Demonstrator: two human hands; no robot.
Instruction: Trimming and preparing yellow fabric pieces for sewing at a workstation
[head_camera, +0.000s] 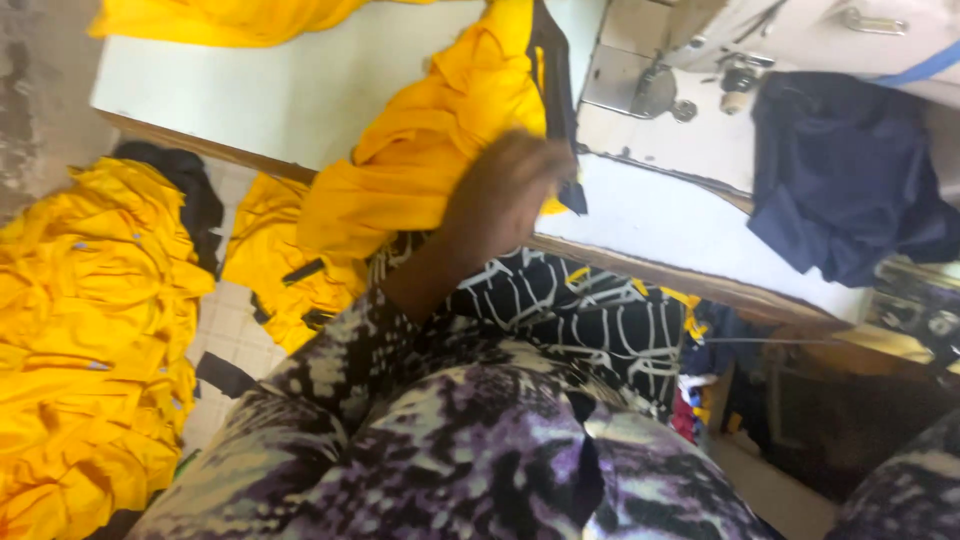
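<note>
Light is bright and even across the white laminate tabletop (300, 90), apparently soft daylight; direction cannot be fixed. The table surface reads slightly washed out, near glare, at upper left. The bright yellow cotton garment (430, 150) is strongly saturated, with only soft fold shadows. My left hand (505, 195) is motion-blurred; my fingers smear into 1 dark shape with no clear edges. My patterned purple-and-white sleeve (450, 440) is close to the lens and soft. Under the table at lower right it is dim, detail lost in shadow. The dark navy folded cloth (845, 170) shows little texture. Whole frame tilted, slightly smeared.
</note>
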